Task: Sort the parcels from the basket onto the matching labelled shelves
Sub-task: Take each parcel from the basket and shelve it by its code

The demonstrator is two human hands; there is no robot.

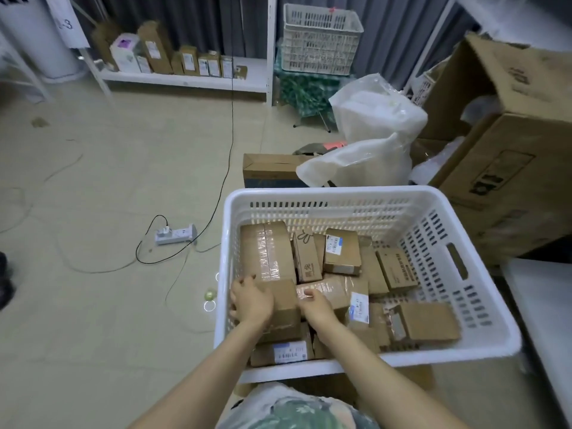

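Observation:
A white slotted plastic basket [483, 308] stands in front of me, filled with several brown cardboard parcels. Both my hands are inside it on one plain brown parcel [286, 305] near the front left corner. My left hand [251, 301] grips its left side with fingers curled over the edge. My right hand [315, 308] grips its right side. Other parcels lie around it, some with white and blue labels, such as one [342, 250] at the back and one [291, 351] at the front. A white shelf [185, 78] at the far left holds a row of standing parcels.
A power strip [175, 234] with black and pale cables lies on the tiled floor to the left. Clear plastic bags [371, 131], a flat box and a large open cardboard box [510, 144] sit behind the basket. A second white crate [322, 38] stands at the back. A white tabletop edge shows at right.

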